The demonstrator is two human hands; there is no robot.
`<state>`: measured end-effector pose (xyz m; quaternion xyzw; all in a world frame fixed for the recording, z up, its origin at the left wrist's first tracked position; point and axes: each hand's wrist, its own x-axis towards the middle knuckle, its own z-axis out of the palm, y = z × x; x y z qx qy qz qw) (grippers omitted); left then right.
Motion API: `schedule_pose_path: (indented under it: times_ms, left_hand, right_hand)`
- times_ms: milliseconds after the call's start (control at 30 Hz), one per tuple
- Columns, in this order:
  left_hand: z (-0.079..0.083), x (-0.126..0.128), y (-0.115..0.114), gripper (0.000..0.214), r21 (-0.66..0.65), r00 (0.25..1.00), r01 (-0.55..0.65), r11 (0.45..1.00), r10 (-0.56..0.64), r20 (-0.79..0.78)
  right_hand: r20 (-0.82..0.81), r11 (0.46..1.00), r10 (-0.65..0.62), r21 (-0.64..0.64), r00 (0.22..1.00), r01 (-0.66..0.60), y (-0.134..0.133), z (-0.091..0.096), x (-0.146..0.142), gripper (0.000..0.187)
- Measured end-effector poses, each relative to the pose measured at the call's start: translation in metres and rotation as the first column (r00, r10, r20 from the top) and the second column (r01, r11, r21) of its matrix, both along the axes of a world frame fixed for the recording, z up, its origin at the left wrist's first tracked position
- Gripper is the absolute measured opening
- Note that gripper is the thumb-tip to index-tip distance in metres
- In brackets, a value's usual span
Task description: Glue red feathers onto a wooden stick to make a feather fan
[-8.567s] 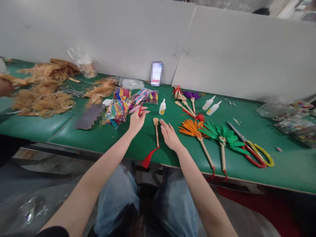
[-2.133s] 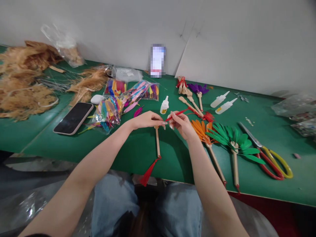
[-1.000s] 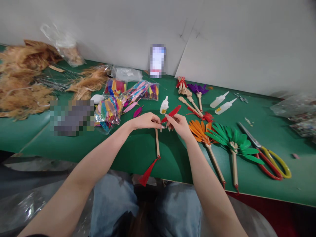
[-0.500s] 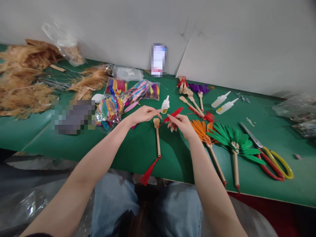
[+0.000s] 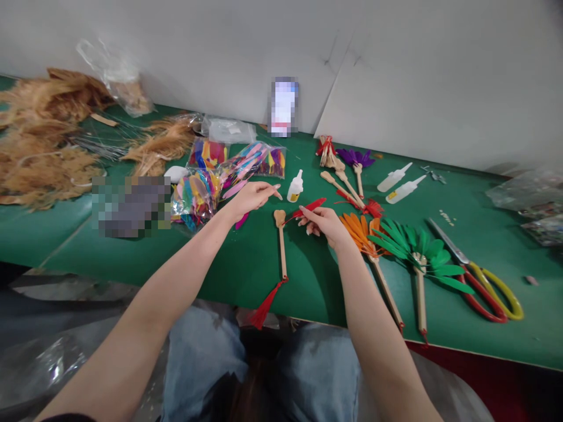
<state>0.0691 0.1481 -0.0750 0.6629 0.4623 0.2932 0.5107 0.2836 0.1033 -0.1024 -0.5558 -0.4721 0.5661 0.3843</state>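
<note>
My right hand (image 5: 324, 223) pinches a red feather (image 5: 314, 204), its quill pointing toward the head of a wooden stick (image 5: 282, 249). The stick lies on the green table with a red tassel (image 5: 266, 309) at its lower end. Whether the quill touches the wood I cannot tell. My left hand (image 5: 254, 198) hovers left of the stick's head, thumb and forefinger apart, with nothing in it. Just beyond the stick a small white glue bottle (image 5: 295, 189) stands upright. Beside my right forearm lie an orange feather fan (image 5: 358, 231) and a green feather fan (image 5: 416, 243).
Scissors (image 5: 479, 278) with red and yellow handles lie at right. Two more glue bottles (image 5: 402, 190) and a purple feather fan (image 5: 356, 158) are farther back. Bags of coloured feathers (image 5: 197, 196) and tan fibre bundles (image 5: 48, 135) occupy the left. A phone (image 5: 284, 106) leans against the wall.
My left hand has drawn slightly left, away from the glue bottle and the feather, and its fingers have parted. My right hand keeps the red feather, now slightly lower.
</note>
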Motion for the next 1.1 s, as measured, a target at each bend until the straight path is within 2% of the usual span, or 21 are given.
schedule_pose_path:
  times_ms: [367, 667, 867, 1100]
  left_hand:
    - [-0.002, 0.0001, 0.0001, 0.038, -0.013, 0.999, 0.035, 0.999, -0.035, -0.011]
    - [-0.0034, 0.0021, 0.0006, 0.039, 0.041, 0.989, 0.054, 0.998, -0.047, -0.138]
    - [-0.0055, 0.0023, 0.0011, 0.039, 0.05, 0.99, 0.065, 0.997, -0.059, -0.127]
    - [-0.0009, 0.0034, -0.0025, 0.036, 0.047, 0.993, 0.077, 0.996, -0.072, -0.096]
  right_hand:
    - [0.065, 1.0, 0.027, -0.016, 0.998, -0.026, -0.0002, 0.0029, -0.0029, 0.04]
    - [0.099, 0.999, 0.052, -0.006, 0.994, -0.051, 0.0003, 0.0009, -0.0034, 0.038]
    - [0.123, 0.999, 0.047, -0.017, 0.991, -0.045, 0.0008, 0.0013, -0.0043, 0.036]
    - [0.251, 1.0, 0.014, -0.007, 0.968, -0.013, -0.0003, 0.0039, -0.0066, 0.034]
